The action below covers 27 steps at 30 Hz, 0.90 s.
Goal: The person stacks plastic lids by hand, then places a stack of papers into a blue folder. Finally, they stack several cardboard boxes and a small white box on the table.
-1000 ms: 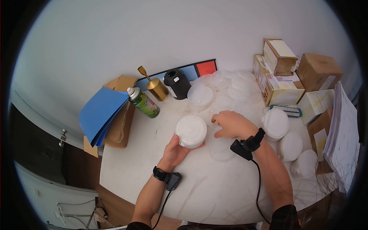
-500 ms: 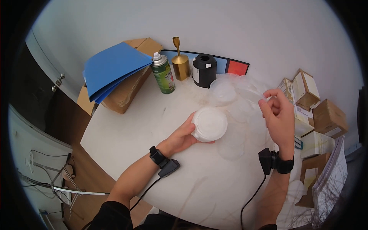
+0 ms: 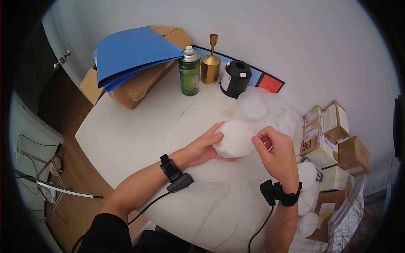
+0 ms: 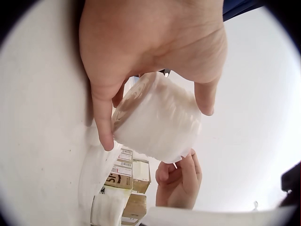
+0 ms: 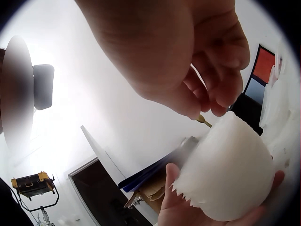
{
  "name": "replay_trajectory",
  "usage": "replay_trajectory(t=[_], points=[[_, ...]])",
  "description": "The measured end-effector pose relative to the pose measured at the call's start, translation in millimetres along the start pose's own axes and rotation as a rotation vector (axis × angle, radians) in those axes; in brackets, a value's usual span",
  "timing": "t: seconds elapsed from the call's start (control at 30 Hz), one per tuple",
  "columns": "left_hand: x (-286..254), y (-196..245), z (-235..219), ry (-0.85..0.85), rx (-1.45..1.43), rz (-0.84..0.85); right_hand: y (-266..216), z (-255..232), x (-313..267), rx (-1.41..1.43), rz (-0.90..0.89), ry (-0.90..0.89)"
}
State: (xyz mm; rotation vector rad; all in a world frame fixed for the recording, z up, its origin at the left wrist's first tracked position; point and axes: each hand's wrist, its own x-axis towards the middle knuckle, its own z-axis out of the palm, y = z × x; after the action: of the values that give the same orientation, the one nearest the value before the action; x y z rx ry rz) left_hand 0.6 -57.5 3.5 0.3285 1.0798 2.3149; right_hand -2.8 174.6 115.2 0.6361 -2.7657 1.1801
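Observation:
In the head view my left hand (image 3: 201,148) holds a white round stack (image 3: 234,139), thumb at its upper left and fingers beneath. The left wrist view shows thumb and fingers of that hand (image 4: 153,42) on either side of the stack (image 4: 157,120), with thin layered rims. My right hand (image 3: 277,155), fingers bent, is at the stack's right edge; a small white sliver shows by its fingertips (image 4: 178,176). In the right wrist view the right hand (image 5: 188,56) is close above the stack (image 5: 228,169), whose lower left edge is jagged. The exact fingertip contact is partly hidden.
Translucent round pieces (image 3: 252,105) lie behind the stack. A spray can (image 3: 190,74), brass holder (image 3: 210,69) and black container (image 3: 236,80) stand at the back. Blue folders (image 3: 135,52) lie on a carton at the left; cartons (image 3: 353,156) and white round stacks (image 3: 307,175) are at the right.
My right hand has come from the right, away from the translucent pieces, to the held stack's edge. My left hand still holds the stack. The head view has shifted and turned.

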Motion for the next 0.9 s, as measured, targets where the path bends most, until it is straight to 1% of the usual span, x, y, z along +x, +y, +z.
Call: replay_trajectory(t=[0.03,0.13,0.17,0.27,0.37,0.47,0.57,0.63,0.67,0.77,0.87,0.9], points=[[-1,-2,0,0.007,-0.012,0.005,-7,-1,-3,-0.02,0.018,-0.038],[3,0,-2,0.022,-0.045,0.027,-27,-12,-20,-0.146,-0.049,-0.32],[3,1,-1,0.034,-0.063,0.033,-29,-14,-27,-0.145,-0.109,-0.493],[2,-1,-2,0.043,-0.105,0.038,-48,9,-50,-0.089,-0.334,-0.683],[2,1,-6,0.018,-0.145,0.031,-49,48,-71,-0.247,-0.381,-0.749],[2,-2,-8,0.007,-0.159,0.021,-52,72,-72,-0.372,-0.243,-0.699],[3,-5,-10,0.006,-0.151,0.024,-45,82,-72,-0.359,-0.236,-0.714],[3,-4,-10,0.008,-0.148,0.023,-40,89,-74,-0.356,-0.3,-0.668],[3,-4,-10,0.008,-0.149,0.019,-39,92,-75,-0.352,-0.33,-0.644],[4,-6,-10,0.007,-0.139,0.015,-37,94,-72,-0.313,-0.369,-0.67],[5,-6,-11,0.002,-0.127,0.016,-34,81,-67,-0.251,-0.407,-0.759],[4,-6,-10,-0.001,-0.125,0.014,-34,71,-62,-0.171,-0.377,-0.774]])
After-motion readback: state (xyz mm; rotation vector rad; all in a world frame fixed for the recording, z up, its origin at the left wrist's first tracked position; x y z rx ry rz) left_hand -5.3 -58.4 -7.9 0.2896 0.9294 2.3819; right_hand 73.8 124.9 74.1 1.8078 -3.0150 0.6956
